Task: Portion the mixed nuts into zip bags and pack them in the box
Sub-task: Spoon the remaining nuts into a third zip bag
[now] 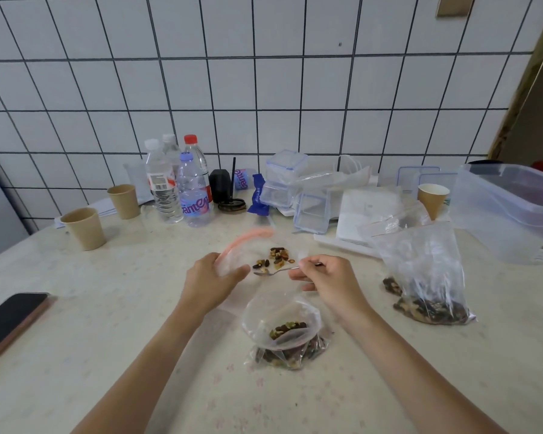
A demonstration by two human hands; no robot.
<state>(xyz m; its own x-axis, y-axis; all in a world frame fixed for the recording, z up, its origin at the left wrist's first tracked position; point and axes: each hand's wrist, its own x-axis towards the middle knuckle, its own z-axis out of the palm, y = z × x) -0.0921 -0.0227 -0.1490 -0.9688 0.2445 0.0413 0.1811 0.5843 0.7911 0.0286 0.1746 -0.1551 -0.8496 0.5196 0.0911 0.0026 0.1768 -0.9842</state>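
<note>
a: item one, hands. we log the left hand (212, 278) near the middle of the desk (107, 324), fingers curled round the pink-edged mouth of a small zip bag (251, 245) and holding it open. the bag is blurred.

b: contents of that bag?

a: we count a small scatter of mixed nuts (276, 258) inside it, dark and tan pieces. item two, the right hand (326, 277), just beside the bag, fingers pinching the handle of a metal spoon (275, 271). the bowl of the spoon points left, at the bag's mouth. we cannot tell whether anything lies in it.

b: other bags?

a: we list a second zip bag (282, 327) toward the near edge, below the two hands, mouth gaping, nuts in the bottom. it rests on more bagged nuts. a large clear supply bag (427, 277) stands toward the right edge, nuts (433, 310) pooled at its base.

b: and the box?

a: a big clear plastic box (508, 211) at the far right corner, apart from both hands. its contents we cannot make out.

b: sundries?

a: along the far edge: water bottles (182, 183), small clip-lid containers (292, 186), and three paper cups, two toward the far left (85, 228) and one beside the box (433, 198). a dark phone (10, 321) lies at the left edge.
</note>
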